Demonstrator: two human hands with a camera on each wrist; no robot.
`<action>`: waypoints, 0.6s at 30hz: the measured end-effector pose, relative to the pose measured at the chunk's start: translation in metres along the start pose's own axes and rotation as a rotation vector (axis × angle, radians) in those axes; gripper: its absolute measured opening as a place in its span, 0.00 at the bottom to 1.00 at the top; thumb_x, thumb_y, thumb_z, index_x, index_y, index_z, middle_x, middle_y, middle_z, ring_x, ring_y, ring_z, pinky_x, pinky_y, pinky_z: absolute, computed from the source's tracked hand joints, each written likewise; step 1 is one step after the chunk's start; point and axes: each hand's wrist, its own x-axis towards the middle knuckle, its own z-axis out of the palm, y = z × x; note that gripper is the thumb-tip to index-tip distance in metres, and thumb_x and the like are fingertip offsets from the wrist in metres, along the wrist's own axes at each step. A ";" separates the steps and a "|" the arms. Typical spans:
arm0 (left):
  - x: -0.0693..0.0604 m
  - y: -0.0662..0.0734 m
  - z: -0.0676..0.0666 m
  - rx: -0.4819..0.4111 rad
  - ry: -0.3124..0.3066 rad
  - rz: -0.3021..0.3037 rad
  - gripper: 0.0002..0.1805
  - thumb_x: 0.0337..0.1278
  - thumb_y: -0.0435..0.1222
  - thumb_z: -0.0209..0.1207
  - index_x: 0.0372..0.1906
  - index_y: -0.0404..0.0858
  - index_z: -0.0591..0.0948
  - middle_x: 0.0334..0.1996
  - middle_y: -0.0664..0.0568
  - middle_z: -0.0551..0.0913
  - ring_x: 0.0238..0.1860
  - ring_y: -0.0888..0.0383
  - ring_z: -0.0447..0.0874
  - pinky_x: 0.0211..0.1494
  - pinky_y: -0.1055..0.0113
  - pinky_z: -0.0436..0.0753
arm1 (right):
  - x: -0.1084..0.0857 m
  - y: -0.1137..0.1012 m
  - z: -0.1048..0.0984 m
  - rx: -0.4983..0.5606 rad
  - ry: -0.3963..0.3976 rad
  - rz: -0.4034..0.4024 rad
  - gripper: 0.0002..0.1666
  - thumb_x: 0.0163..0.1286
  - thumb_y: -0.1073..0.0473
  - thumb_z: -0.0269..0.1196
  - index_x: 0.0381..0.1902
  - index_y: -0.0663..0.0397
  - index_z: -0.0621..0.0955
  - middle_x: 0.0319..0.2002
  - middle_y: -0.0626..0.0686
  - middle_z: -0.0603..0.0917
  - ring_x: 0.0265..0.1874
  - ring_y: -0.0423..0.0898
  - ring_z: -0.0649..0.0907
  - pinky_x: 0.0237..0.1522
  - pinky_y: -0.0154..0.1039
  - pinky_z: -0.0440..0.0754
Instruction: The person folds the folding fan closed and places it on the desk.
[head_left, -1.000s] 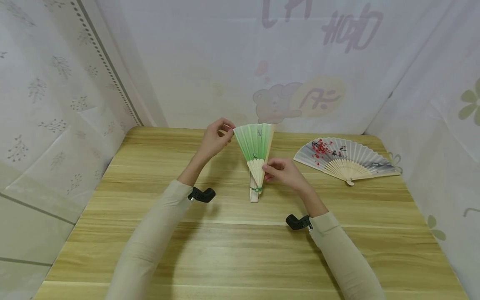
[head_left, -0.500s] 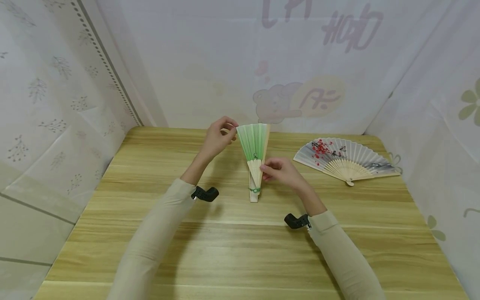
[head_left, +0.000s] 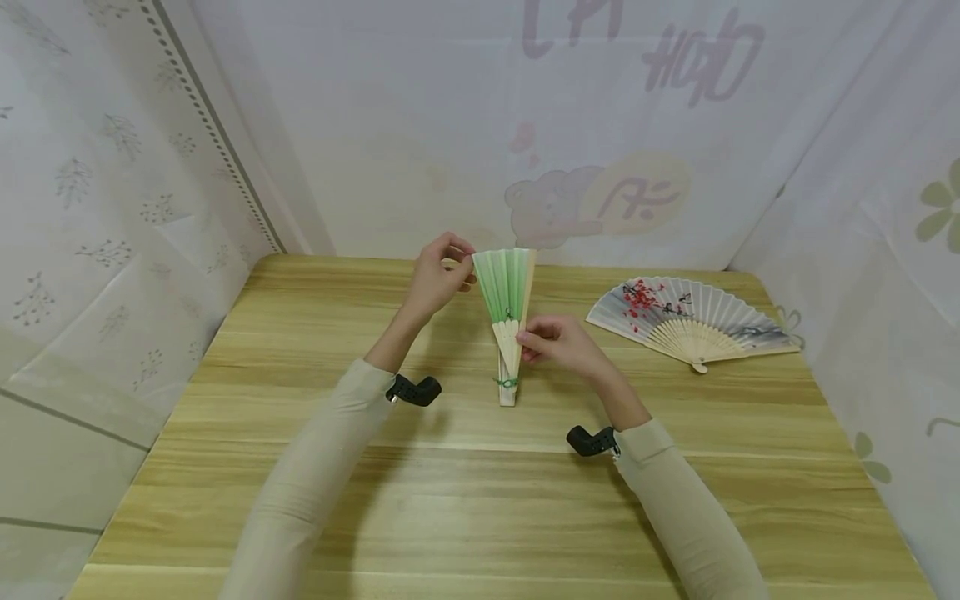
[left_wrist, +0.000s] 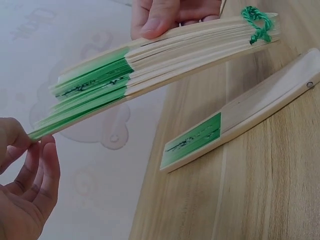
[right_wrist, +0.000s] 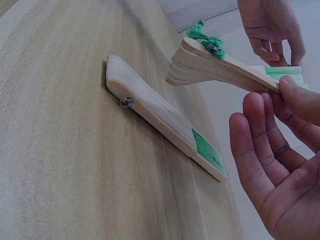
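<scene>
A green folding fan (head_left: pixel 504 285), partly spread, is held up over the middle of the table. My left hand (head_left: pixel 437 277) pinches its upper left corner between thumb and finger. On the other side, my right hand (head_left: pixel 566 345) pinches the pale outer rib, thumb on top. Green cord (left_wrist: pixel 257 24) is tied at the fan's narrow end, clear in the left wrist view. Below, apart from the held fan, a second folding fan (right_wrist: pixel 155 111) lies folded on the table with a green patch and a small metal ring. In the head view the held fan mostly covers it.
A spread grey-white folding fan (head_left: pixel 693 321) with red blossoms lies on the right part of the wooden table (head_left: pixel 465 508). Printed cloth (head_left: pixel 390 142) hangs behind the table and on both sides. A black wrist camera (head_left: pixel 416 390) sticks out from each sleeve.
The green fan has narrowed, its right edge coming left towards the other side. My right hand has shifted slightly left with it, and my left hand slightly right.
</scene>
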 end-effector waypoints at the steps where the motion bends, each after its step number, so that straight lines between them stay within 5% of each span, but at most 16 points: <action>1: 0.000 0.001 0.000 0.003 0.004 0.002 0.06 0.70 0.25 0.54 0.46 0.27 0.77 0.37 0.41 0.79 0.29 0.49 0.86 0.36 0.52 0.88 | 0.000 0.000 0.000 0.000 -0.001 0.000 0.10 0.75 0.64 0.63 0.39 0.71 0.82 0.31 0.67 0.83 0.31 0.55 0.85 0.41 0.59 0.85; 8: 0.000 -0.001 0.002 0.001 0.009 0.020 0.05 0.69 0.24 0.54 0.45 0.26 0.77 0.36 0.40 0.79 0.36 0.31 0.84 0.33 0.60 0.88 | 0.000 -0.003 0.001 0.004 -0.014 -0.001 0.09 0.75 0.64 0.64 0.38 0.69 0.83 0.30 0.63 0.84 0.30 0.52 0.84 0.41 0.59 0.85; 15: 0.000 0.003 0.003 -0.013 -0.018 0.026 0.07 0.70 0.23 0.52 0.47 0.21 0.74 0.40 0.34 0.79 0.31 0.45 0.84 0.39 0.44 0.86 | 0.002 -0.002 0.000 0.005 -0.016 -0.002 0.09 0.74 0.63 0.65 0.38 0.67 0.84 0.30 0.65 0.83 0.30 0.53 0.83 0.41 0.60 0.85; 18: -0.002 0.010 0.003 -0.024 -0.026 0.025 0.06 0.70 0.23 0.52 0.46 0.23 0.75 0.40 0.34 0.79 0.31 0.44 0.84 0.39 0.49 0.87 | 0.002 -0.001 0.000 0.015 -0.014 0.001 0.08 0.74 0.64 0.65 0.38 0.67 0.83 0.31 0.70 0.82 0.31 0.57 0.83 0.41 0.62 0.84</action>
